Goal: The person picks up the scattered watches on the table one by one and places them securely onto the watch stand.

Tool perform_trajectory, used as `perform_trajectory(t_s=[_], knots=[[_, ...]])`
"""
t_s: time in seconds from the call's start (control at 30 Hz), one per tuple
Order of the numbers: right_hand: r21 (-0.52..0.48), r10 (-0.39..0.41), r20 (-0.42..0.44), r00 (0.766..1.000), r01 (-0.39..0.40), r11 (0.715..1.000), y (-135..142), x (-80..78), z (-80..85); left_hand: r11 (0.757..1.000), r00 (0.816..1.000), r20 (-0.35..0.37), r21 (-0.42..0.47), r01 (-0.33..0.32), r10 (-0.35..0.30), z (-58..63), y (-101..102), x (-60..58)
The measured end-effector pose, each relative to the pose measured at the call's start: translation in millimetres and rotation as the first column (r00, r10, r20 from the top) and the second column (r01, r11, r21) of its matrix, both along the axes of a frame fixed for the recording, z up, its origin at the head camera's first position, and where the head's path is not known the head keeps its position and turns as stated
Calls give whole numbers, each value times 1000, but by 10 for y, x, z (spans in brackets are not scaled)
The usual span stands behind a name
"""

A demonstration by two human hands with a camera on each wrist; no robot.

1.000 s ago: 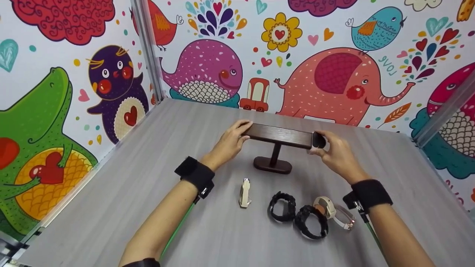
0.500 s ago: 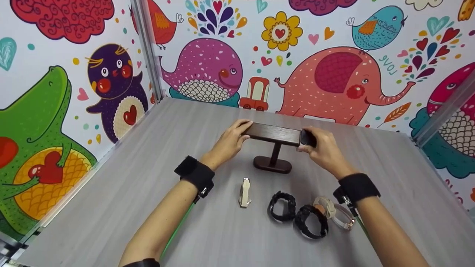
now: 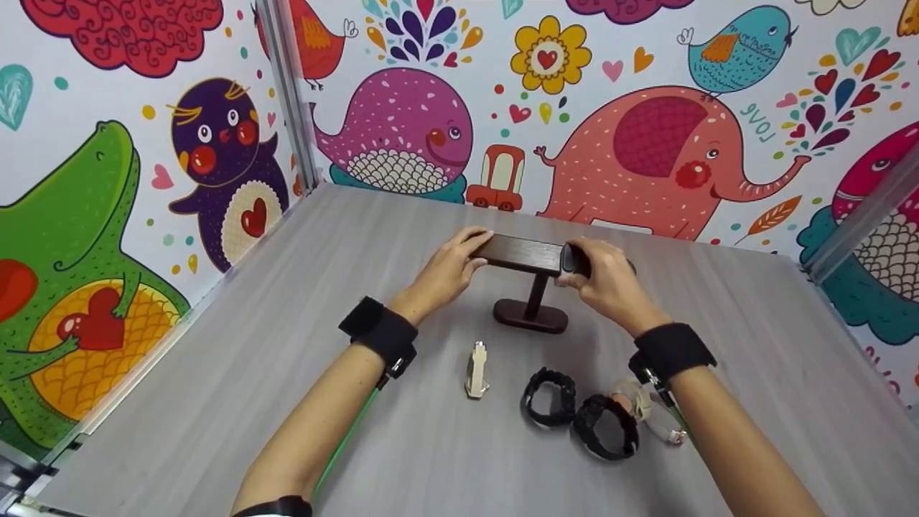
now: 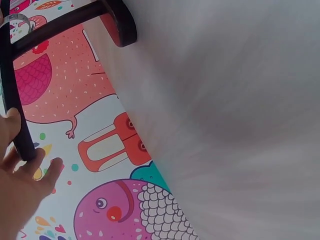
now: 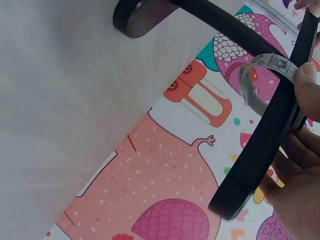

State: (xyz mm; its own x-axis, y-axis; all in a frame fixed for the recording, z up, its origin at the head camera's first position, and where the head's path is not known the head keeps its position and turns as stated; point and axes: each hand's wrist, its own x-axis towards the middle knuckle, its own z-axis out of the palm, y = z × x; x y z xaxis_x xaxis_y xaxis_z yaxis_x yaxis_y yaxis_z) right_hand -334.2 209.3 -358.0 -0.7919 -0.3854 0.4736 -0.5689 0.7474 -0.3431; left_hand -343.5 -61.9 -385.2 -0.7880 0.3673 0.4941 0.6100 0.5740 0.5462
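Note:
A dark wooden T-bar watch stand (image 3: 518,251) stands upright on the table. My left hand (image 3: 445,269) grips the left end of its bar between thumb and fingers. A smartwatch (image 3: 576,260) with a dark face is threaded round the bar, right of the post. My right hand (image 3: 610,276) holds this watch, thumb in front and fingers behind. In the right wrist view its pale strap (image 5: 267,62) loops under the bar, and the bar's free end (image 5: 230,205) sticks out beyond the hand. In the head view the right hand hides most of that end.
Closer to me lie two black watches (image 3: 549,396), (image 3: 605,427). A beige watch (image 3: 641,402) and a pale-strapped one (image 3: 668,431) lie beside them, partly behind my right wrist. Another beige watch (image 3: 476,371) lies left of these. Printed panels (image 3: 402,129) wall the table's back and sides.
My right hand has slid the watch leftward along the bar, from its right end to near the post. The left hand and the stand have stayed in place.

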Motion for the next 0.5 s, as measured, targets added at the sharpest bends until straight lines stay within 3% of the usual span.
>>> perform_trajectory(t_s=[0.33, 0.5], knots=[[4, 18, 7, 1000, -18, 1000, -106, -15, 55, 1000, 1000, -20, 24, 13, -13, 3, 13, -24], [30, 9, 63, 998, -11, 999, -115, 3, 57, 998, 999, 34, -59, -15, 17, 47, 16, 28]])
